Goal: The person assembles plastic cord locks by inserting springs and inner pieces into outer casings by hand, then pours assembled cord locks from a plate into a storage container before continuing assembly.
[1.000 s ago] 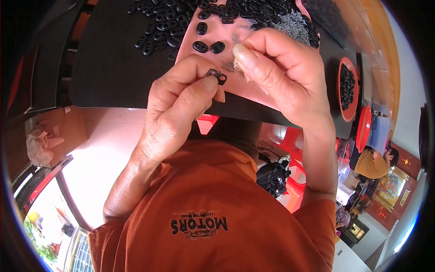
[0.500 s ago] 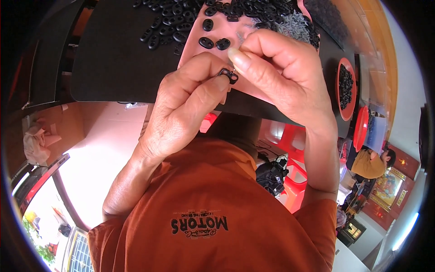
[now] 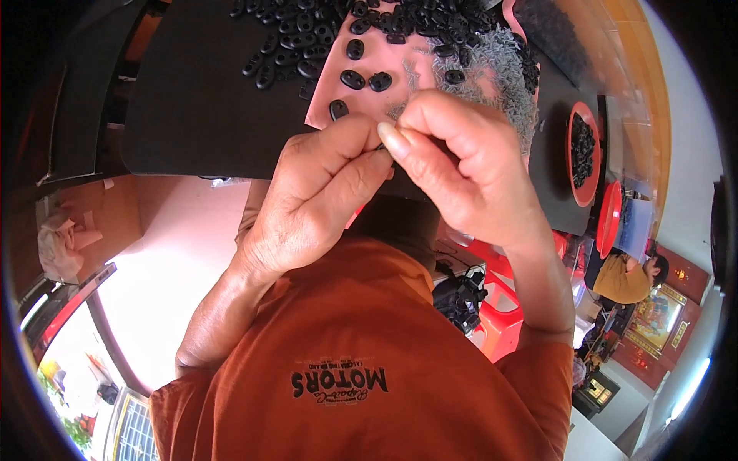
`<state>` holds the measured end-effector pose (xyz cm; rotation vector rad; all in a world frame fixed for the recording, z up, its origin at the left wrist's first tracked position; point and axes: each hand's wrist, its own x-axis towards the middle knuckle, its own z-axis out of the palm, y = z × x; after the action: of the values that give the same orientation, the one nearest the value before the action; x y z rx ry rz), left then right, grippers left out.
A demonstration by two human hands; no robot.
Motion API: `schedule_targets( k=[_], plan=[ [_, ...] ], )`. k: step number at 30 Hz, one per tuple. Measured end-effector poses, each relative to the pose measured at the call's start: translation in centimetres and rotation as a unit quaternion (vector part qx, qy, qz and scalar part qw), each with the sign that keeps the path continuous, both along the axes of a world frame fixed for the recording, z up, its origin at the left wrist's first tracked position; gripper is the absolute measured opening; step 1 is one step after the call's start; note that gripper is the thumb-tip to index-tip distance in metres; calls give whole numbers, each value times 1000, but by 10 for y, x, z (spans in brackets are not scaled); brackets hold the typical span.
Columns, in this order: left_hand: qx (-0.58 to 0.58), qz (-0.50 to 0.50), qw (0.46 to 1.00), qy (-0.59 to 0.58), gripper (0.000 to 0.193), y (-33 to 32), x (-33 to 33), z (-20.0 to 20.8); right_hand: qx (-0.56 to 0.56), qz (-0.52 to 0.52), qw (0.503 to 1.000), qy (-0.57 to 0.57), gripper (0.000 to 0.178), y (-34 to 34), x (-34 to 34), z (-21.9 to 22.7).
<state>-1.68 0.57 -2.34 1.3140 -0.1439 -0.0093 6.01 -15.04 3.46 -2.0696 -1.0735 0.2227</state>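
Just off the near edge of the table, my two hands meet at the fingertips. Thumb and forefinger of my left hand (image 3: 307, 184) pinch a small black plastic cord lock, now almost wholly covered by the fingers. My right hand (image 3: 461, 154) is closed in a pinch right against it; whatever sits between those fingertips is too small or hidden to make out. Beyond the hands lies a pink sheet (image 3: 327, 96) with a few loose oval two-hole black cord locks (image 3: 352, 79). A heap of tiny silvery springs (image 3: 496, 73) spreads at its right.
More black cord locks (image 3: 288, 38) are piled on the dark table (image 3: 200, 100) at the far left and across the back. A red bowl (image 3: 594, 192) of small black parts stands at the right edge. Red stools (image 3: 500, 315) are below; another person (image 3: 623, 280) sits far right.
My right hand has come down and in against my left, and the cord lock that showed at my left fingertips is now mostly covered. Both hands sit slightly lower, uncovering more springs.
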Motion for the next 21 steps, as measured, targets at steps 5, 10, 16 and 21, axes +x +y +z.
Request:
schedule_targets(
  k=[5,10,16,21],
  plan=[
    [31,-14,999,-2,8,3,1,4,25,5,1000,17,12,-6,-2,-7],
    [22,-28,999,10,10,1,4,3,-8,-1,1000,-14,10,-14,40,-4],
    [31,-37,999,13,9,4,7,6,-102,17,973,-205,11,19,88,-26],
    [38,-26,999,-19,8,3,9,5,-153,24,951,-269,5,36,96,-32]
  ],
)
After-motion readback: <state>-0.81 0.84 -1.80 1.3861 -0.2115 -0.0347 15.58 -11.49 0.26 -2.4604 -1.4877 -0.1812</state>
